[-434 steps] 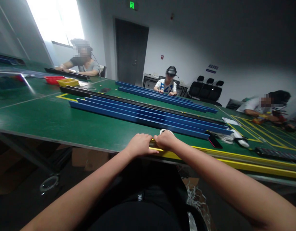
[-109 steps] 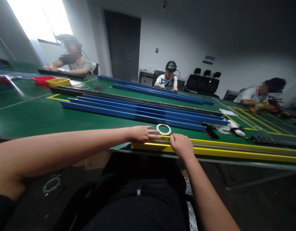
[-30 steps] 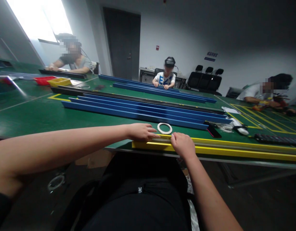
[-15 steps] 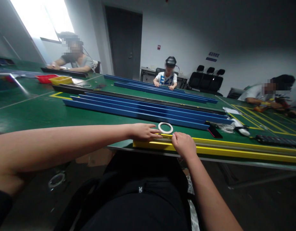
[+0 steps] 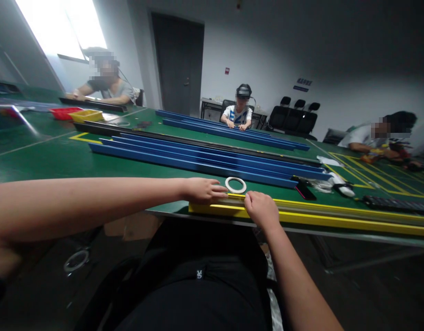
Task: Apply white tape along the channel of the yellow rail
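A long yellow channel-shaped rail (image 5: 311,216) lies along the near edge of the table. Over its left end rests my left hand (image 5: 203,190), palm down, its fingers stretched to the right across the channel. My right hand (image 5: 262,209) is closed at the rail, just right of the left fingertips. What its curled fingers hold, if anything, is hidden from me. Just behind the rail, between the two hands, a roll of white tape (image 5: 235,185) lies flat on the table.
Several blue rails (image 5: 198,161) and a black rail (image 5: 156,139) lie beyond the tape. Right of them are a phone (image 5: 305,190) and a keyboard (image 5: 398,203). Red (image 5: 65,113) and yellow (image 5: 87,116) trays stand far left. Three co-workers sit around the table.
My left fingers, spread before, now lie closer together over the rail. My right hand keeps its place on the rail. The view has shifted slightly. The co-worker opposite has brought their hands closer together.
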`<action>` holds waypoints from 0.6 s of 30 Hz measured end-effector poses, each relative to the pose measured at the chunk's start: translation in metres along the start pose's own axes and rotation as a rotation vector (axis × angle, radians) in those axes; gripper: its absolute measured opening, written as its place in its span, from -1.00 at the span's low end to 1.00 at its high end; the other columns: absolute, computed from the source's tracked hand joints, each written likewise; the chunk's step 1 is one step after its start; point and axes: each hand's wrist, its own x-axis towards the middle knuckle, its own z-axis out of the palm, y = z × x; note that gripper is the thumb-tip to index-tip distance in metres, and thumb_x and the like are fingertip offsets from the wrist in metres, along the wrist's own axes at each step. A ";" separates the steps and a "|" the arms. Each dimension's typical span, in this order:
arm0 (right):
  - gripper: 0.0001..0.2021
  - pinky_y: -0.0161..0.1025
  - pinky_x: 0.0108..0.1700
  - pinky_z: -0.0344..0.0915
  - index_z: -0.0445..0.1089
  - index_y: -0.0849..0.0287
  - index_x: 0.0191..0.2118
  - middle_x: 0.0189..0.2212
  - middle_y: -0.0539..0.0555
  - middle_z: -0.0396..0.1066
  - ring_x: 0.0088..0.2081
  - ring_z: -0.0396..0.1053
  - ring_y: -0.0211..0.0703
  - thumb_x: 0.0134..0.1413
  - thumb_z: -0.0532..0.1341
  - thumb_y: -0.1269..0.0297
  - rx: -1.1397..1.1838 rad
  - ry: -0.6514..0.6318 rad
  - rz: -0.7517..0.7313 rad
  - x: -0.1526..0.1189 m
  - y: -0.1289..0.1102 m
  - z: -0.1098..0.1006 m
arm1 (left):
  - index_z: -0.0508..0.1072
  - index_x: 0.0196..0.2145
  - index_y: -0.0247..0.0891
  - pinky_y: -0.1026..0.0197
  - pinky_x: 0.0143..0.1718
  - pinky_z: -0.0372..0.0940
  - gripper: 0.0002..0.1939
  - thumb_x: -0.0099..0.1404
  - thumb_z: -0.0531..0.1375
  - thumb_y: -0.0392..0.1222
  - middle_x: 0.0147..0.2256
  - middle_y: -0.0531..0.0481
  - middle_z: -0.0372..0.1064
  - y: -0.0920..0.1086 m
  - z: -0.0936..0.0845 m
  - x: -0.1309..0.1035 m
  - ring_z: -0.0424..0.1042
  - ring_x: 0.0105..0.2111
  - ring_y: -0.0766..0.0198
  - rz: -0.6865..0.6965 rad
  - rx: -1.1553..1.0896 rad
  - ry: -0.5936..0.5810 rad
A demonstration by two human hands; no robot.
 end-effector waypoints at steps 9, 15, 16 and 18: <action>-0.61 -0.24 -0.26 -0.01 0.40 0.14 -0.37 -0.39 0.10 0.47 -0.33 0.34 -0.16 0.30 -0.10 0.19 0.005 -0.002 0.008 0.000 0.001 0.001 | 0.37 0.12 -0.29 0.10 0.10 0.21 -0.60 0.35 0.03 -0.29 0.03 -0.23 0.41 0.001 0.004 -0.007 0.32 0.10 0.13 -0.076 -0.055 0.010; -0.60 -0.23 -0.28 -0.02 0.39 0.14 -0.38 -0.39 0.10 0.47 -0.33 0.34 -0.17 0.31 -0.11 0.18 -0.006 0.001 0.007 -0.001 0.000 0.001 | 0.38 0.10 -0.30 0.09 0.16 0.15 -0.60 0.33 0.07 -0.31 0.11 -0.23 0.32 0.001 -0.001 -0.022 0.25 0.16 0.10 -0.109 -0.103 0.028; -0.60 -0.23 -0.28 -0.02 0.39 0.15 -0.39 -0.39 0.09 0.47 -0.33 0.34 -0.17 0.31 -0.11 0.18 -0.006 -0.002 0.012 -0.001 0.000 0.001 | 0.38 0.10 -0.29 0.09 0.18 0.13 -0.60 0.32 0.07 -0.32 0.13 -0.22 0.31 0.001 -0.004 -0.025 0.23 0.17 0.10 -0.111 -0.106 0.025; -0.61 -0.22 -0.28 -0.01 0.40 0.15 -0.38 -0.39 0.08 0.48 -0.33 0.34 -0.18 0.30 -0.10 0.17 -0.008 -0.005 0.021 -0.001 0.000 0.001 | 0.38 0.09 -0.29 0.08 0.19 0.13 -0.61 0.31 0.07 -0.34 0.14 -0.21 0.30 0.003 -0.008 -0.032 0.23 0.17 0.10 -0.139 -0.102 0.032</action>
